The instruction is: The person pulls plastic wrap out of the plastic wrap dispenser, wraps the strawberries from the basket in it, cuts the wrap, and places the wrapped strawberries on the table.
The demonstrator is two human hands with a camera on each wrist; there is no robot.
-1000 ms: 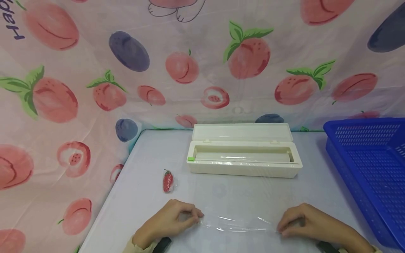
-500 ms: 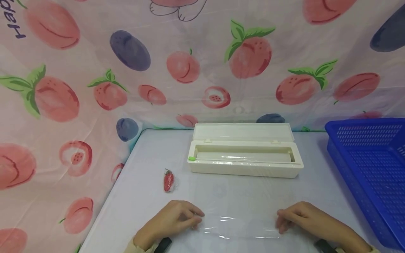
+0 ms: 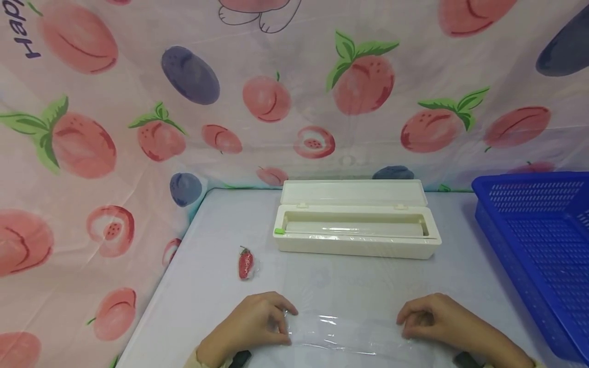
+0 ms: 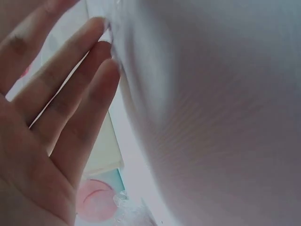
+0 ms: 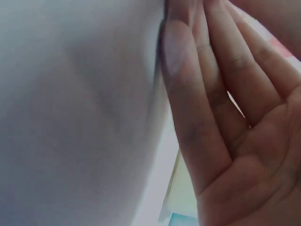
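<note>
Okay, so from where I'm standing the white table has a back edge and a left edge running right up against a fruit-print cloth. White tabletop shows to the left of a little red pepper, plus a strip between the box and the blue basket. The basket takes up the right side, and I only see part of it.

The clear film lies between the person's two hands, in front of the box, all shiny and creased. Left hand: fingers mostly straight and a bit apart, tips at the film's edge, gap between index and thumb. Right hand: fingers close together at the other end of the film. Can't tell whether either one is really pinching it.

Containers: the box's lid is tipped back, a pale roll sits in the long slot, and a green tab is at the front left. Basket's just mesh walls and floor from here. Pepper's got clear plastic around it.
</note>
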